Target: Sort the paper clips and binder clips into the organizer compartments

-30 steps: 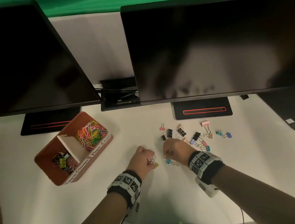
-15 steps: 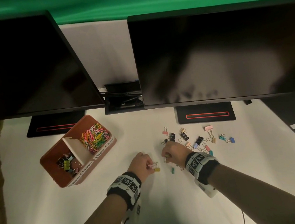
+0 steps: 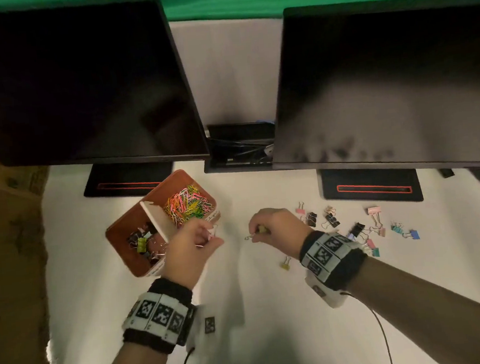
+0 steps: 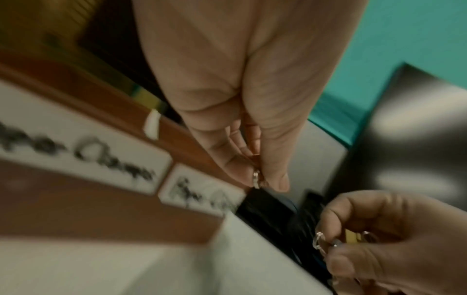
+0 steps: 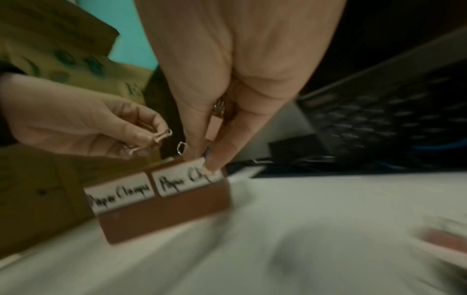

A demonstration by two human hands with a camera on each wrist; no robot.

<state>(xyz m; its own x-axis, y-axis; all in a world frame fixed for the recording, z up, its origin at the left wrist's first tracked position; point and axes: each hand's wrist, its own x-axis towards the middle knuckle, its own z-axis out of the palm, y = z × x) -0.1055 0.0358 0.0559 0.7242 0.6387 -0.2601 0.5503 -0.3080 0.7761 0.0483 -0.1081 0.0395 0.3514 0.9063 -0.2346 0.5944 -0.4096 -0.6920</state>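
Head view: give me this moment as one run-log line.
left hand: holds binder clip by organizer | right hand: holds binder clips | loose binder clips: on desk | paper clips: far compartment

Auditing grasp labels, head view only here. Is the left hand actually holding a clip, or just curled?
Observer: Holding. The right wrist view shows the left hand pinching a binder clip, wire handles poking out.
Operator: And the right hand?
Observer: The left wrist view shows the right hand gripping a yellow clip.
Operator: Organizer labels legible?
Observer: In the right wrist view, yes: the organizer has a left label reading "Paper Clamps".
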